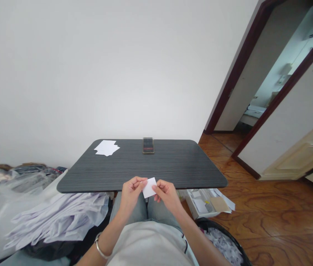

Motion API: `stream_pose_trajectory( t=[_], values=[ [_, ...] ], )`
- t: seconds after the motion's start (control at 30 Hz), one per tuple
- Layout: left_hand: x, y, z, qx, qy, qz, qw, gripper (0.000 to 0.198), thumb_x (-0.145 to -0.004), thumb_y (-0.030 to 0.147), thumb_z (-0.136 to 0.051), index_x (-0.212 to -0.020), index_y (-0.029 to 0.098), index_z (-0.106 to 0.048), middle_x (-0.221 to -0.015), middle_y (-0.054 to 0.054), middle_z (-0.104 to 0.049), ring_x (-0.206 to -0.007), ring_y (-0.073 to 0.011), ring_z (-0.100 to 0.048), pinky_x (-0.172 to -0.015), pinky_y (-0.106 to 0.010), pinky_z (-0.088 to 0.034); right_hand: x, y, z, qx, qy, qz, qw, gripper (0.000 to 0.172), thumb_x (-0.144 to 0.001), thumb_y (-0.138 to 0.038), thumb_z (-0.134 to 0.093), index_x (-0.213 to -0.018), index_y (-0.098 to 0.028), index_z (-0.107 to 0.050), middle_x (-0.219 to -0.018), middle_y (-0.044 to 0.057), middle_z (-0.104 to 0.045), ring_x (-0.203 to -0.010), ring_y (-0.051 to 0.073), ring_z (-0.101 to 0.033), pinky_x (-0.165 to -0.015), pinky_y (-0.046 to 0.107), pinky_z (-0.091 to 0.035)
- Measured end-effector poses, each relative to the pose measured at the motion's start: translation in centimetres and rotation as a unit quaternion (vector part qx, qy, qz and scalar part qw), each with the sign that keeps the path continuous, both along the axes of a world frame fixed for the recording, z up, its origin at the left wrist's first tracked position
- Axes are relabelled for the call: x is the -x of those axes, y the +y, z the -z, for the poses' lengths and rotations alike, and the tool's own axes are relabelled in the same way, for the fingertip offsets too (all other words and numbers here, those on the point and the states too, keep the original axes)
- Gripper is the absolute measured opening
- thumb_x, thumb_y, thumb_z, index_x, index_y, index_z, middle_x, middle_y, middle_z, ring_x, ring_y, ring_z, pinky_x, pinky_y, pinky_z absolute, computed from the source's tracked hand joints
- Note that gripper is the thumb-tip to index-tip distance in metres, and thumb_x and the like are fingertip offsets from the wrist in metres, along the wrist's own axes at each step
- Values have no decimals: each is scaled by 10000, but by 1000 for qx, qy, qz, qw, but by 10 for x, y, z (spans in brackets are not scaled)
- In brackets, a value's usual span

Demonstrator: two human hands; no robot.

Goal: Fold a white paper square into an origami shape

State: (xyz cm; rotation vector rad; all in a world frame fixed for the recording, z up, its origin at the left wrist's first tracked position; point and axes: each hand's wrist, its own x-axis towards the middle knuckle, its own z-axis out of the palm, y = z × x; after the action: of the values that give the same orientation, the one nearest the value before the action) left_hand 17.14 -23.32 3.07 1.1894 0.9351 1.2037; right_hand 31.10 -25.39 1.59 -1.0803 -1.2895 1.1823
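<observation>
Left hand: the left hand [130,194] pinches the left edge of a small white paper square [149,187] between thumb and fingertips.
Right hand: the right hand [167,195] pinches the opposite edge the same way, its fingers curled.
Paper: held up between both hands, just in front of the bench's near edge, above the lap.
Handling: likely very light, thin and floppy, yet easily creased or torn; best held by the edges with the fingertips.
Bench: a dark wood-grain bench [173,166] carries loose white sheets [106,148] and a smartphone [148,145].
Rest: a heap of white paper [59,221] lies at left; a black bin [214,223] sits at right.
</observation>
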Motion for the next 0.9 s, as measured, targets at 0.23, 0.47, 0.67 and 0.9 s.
stream_pose_trajectory(
  t=[0.23, 0.47, 0.67, 0.9],
  values=[
    [-2, 2, 2, 18, -4, 39, 999, 274, -605, 315, -708, -661, 144, -501, -489, 32, -603, -452, -95, -544, -491, -200, -431, -4, 1, -7, -23, 20, 93, 995, 301, -697, -429, -605, -582, -171, -499, -433, -60, -454, -357, 61, -369, -341, 175, -264],
    [-4, 0, 2, 29, 33, 112, 993, 300, -693, 410, -609, -654, 118, -547, -483, 10, -583, -406, -86, -509, -416, -190, -418, -4, 0, -8, -13, 22, 86, 996, 275, -683, -406, -623, -598, -159, -538, -419, -63, -444, -362, 62, -359, -341, 177, -249],
    [-3, -1, 0, -20, 0, 41, 999, 272, -720, 381, -589, -632, 134, -518, -525, 30, -569, -447, -73, -496, -445, -180, -431, 1, 1, -2, 16, 26, 17, 999, 271, -671, -397, -639, -627, -157, -520, -472, -42, -511, -354, 61, -402, -316, 157, -260],
    [-1, 3, 6, -6, 42, 101, 994, 243, -692, 349, -628, -675, 124, -538, -566, 4, -588, -491, -90, -507, -457, -185, -414, -5, -1, -9, -17, 10, 92, 996, 251, -734, -392, -569, -659, -156, -525, -442, -50, -490, -339, 54, -353, -324, 160, -250]
  ],
)
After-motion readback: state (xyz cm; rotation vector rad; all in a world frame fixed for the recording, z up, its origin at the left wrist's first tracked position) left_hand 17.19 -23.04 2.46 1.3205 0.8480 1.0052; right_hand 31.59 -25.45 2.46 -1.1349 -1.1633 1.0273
